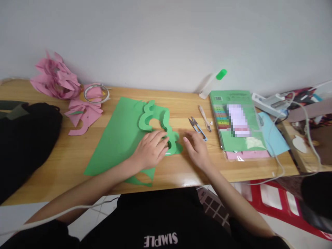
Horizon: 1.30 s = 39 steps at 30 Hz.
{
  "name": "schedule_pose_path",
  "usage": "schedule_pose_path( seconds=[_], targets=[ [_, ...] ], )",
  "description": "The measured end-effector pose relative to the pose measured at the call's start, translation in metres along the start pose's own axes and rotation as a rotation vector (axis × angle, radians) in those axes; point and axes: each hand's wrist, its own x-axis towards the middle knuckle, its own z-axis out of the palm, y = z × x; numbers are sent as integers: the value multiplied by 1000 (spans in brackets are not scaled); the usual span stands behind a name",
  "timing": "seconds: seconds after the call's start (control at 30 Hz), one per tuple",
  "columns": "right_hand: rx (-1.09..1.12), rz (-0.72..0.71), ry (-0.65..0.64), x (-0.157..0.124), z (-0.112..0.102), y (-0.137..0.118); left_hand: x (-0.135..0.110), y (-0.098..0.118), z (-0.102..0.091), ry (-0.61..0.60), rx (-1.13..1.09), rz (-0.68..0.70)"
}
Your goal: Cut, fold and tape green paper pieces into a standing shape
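Note:
A large green paper sheet (119,135) lies on the wooden table (64,159). On its right edge rests a curly green paper cut-out (158,121) with scalloped loops. My left hand (150,148) lies on the sheet with fingers curled down onto the lower part of the cut-out. Just right of the cut-out my right hand (195,148) rests on the table, its fingers spread and nothing in them. Small thread snips (197,128) with a blue handle lie just beyond my right hand's fingertips.
Pink paper flower and scraps (58,81) and a tape roll (96,93) sit at the back left, a black bag (23,138) at left. A coloured-paper pack (234,121), a glue stick (212,83), a wooden-handled tool (204,117) and a power strip (269,103) lie right.

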Motion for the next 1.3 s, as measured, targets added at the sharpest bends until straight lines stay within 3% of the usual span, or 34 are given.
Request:
schedule_pose_path(
  seconds=[0.07, 0.2, 0.37, 0.57, 0.67, 0.83, 0.93, 1.03, 1.13, 1.17, 1.2, 1.3],
  targets=[
    [124, 95, 12, 0, 1, 5, 0, 4, 1, -76, -40, 82],
    [198, 96, 16, 0, 2, 7, 0, 9, 3, -135, -47, 99],
    [191, 140, 18, -5, -4, -2, 0, 18, -4, -69, -28, -66],
    [283, 186, -83, -9, -11, -4, 0, 27, 1, -115, -58, -206],
    [385, 218, -135, -11, -13, -9, -2, 23, -4, -12, -291, -307],
    [761, 224, -300, -17, -7, -38, -12, 13, -23, 182, -935, -514],
    [977, 263, -380, -17, 10, -53, -12, 10, -23, 221, -1039, -575],
    [978, 376, -222, -13, 19, -57, -3, 7, -20, 161, -1025, -566],
    [803, 370, -52, -21, -3, -49, -6, 1, -31, 40, -829, -511],
    [736, 336, -79, -30, -17, -43, -15, -1, -38, 13, -753, -499],
    [686, 292, -199, -42, -33, -35, -30, 0, -47, -1, -722, -509],
    [558, 330, -948, -95, -73, -10, -101, 16, -69, -316, -840, -481]
  ],
)
